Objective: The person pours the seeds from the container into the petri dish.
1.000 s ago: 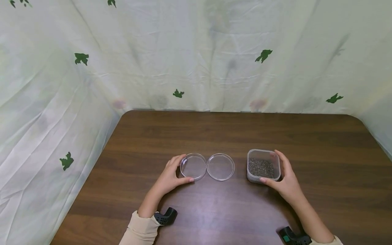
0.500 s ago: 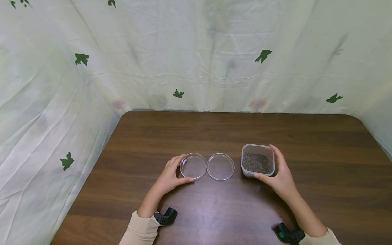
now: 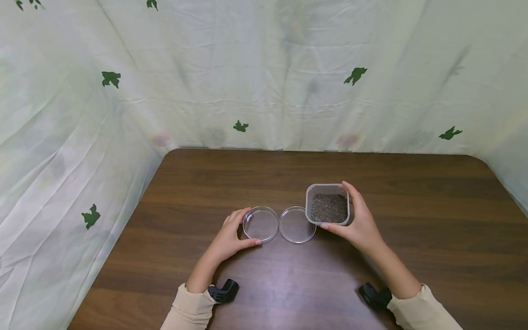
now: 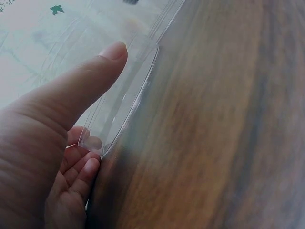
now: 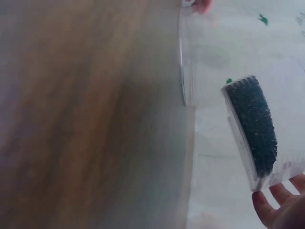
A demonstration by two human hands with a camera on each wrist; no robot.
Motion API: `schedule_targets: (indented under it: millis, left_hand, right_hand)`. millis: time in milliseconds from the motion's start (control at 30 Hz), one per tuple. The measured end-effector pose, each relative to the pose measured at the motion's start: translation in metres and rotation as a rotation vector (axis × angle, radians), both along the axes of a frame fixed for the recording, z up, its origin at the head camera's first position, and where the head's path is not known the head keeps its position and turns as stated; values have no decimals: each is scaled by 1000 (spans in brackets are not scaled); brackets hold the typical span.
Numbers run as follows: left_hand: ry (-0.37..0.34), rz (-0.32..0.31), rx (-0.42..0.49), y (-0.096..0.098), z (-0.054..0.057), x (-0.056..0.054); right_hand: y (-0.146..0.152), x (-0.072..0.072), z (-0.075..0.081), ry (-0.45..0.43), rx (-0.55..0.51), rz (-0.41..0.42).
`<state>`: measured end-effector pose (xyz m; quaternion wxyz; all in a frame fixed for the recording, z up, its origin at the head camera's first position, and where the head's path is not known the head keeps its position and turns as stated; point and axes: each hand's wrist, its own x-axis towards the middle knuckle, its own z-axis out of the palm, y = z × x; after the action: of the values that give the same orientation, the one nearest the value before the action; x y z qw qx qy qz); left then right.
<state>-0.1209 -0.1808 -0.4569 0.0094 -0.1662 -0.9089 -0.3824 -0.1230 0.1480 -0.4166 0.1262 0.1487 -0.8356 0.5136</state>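
My left hand (image 3: 230, 237) holds the left of two clear petri dishes, its thumb at the near rim and its fingers round the far side. In the left wrist view this petri dish (image 4: 127, 107) stands low on the wood between thumb and fingers. Right beside it lies the second petri dish (image 3: 294, 225), nothing seen inside. My right hand (image 3: 364, 227) grips a clear rectangular plastic tub (image 3: 327, 189) partly filled with dark grey granules (image 3: 329, 209). The tub overlaps the second dish's right edge in the head view. The right wrist view shows it raised and tilted, with the granules against one wall.
Both dishes rest on a brown wooden table (image 3: 231, 178) with rounded far corners. Pale fabric (image 3: 264, 82) with green leaf shapes hangs behind it and along the sides. Black cameras are strapped to both wrists.
My right hand has lifted the tub and carried it left, up to the second petri dish, tipping it on the way. My left hand and both dishes have stayed put.
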Motion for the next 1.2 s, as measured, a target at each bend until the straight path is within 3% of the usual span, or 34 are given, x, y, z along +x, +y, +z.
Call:
schedule_targets:
  millis: [600, 1200]
  left_hand:
    - [21, -8, 7, -1, -2, -3]
    - [13, -9, 11, -1, -3, -2]
  right_hand:
    - [-42, -25, 15, 187, 193, 112]
    - [-68, -33, 15, 291, 339, 189]
